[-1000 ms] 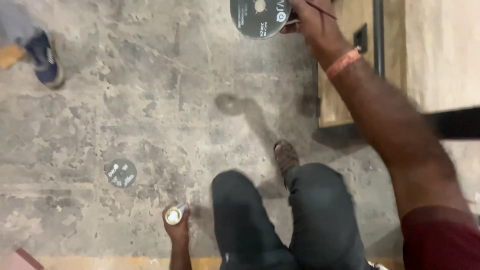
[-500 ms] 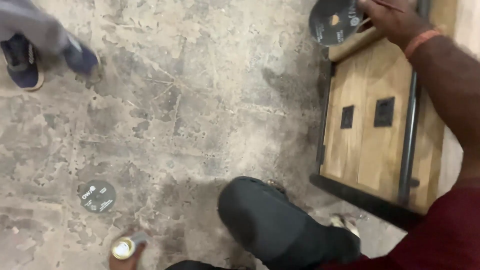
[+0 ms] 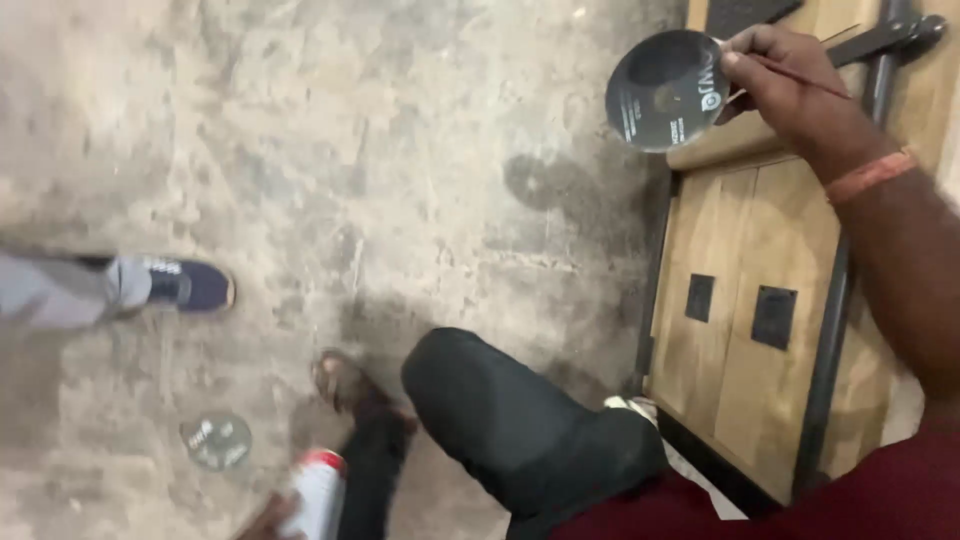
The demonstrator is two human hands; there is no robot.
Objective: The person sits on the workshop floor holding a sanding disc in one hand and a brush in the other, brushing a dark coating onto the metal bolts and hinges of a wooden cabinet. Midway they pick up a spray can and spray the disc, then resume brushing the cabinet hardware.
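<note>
**Disc held up in the right hand, can carried low in the left**

A dark disc (image 3: pixel 668 90) is held by its edge in the right hand (image 3: pixel 790 80), the fingers closed on the rim together with a thin stick (image 3: pixel 800 78) that crosses the knuckles. The disc is raised above the edge of a wooden panel (image 3: pixel 745 290) framed in black metal, clear of it and of the floor (image 3: pixel 400 150). The step in hand is judged to be carrying: the disc is lifted, not yet laid or fitted anywhere. A firm pinch on the rim is called for next, with the face kept level and away from the metal frame.

The disc is round, flat and dark grey, with a pale centre and light markings on its face; its shadow is thrown on the concrete below.

The left hand (image 3: pixel 268 520) is only partly seen at the bottom edge, closed around a white can (image 3: pixel 318 492) with a red rim. A second small disc (image 3: pixel 216 441) lies on the floor just beside it. Another person's blue shoe (image 3: pixel 185 285) is seen at the left.
</note>
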